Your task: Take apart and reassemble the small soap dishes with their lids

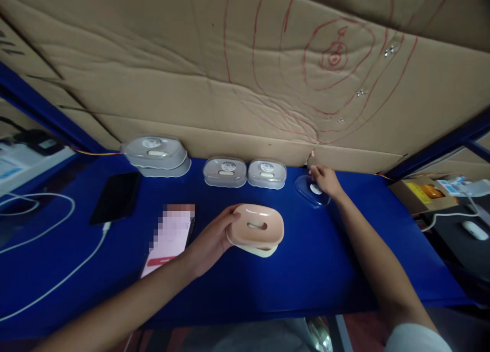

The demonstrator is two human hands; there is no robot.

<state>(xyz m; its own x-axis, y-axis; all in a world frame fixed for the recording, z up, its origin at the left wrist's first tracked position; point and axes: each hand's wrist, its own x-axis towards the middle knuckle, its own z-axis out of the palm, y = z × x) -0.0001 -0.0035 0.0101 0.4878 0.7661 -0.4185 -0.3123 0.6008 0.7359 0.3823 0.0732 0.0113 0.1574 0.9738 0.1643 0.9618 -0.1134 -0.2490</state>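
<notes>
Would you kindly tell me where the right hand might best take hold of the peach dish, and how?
The peach dish is probably best gripped by its rounded right end, coming from the right: the left hand holds the opposite end. Thumb on top and fingers beneath the cream part should suit, since that part juts out below the near edge.

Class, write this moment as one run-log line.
left hand: holds peach dish | right hand: at clear lid | further back: lidded grey dishes
</notes>
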